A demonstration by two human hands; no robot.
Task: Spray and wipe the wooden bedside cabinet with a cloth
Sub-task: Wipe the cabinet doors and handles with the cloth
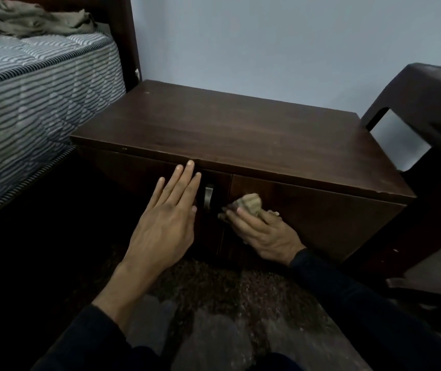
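On the cabinet front, beside the handle: my right hand presses a bunched cloth, soft and light, best held wadded; my left hand lies flat, fingers spread, steadying the left door.

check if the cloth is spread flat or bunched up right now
Bunched up. The cloth is a crumpled wad gripped in the right hand, pressed against the cabinet front beside the metal handle.
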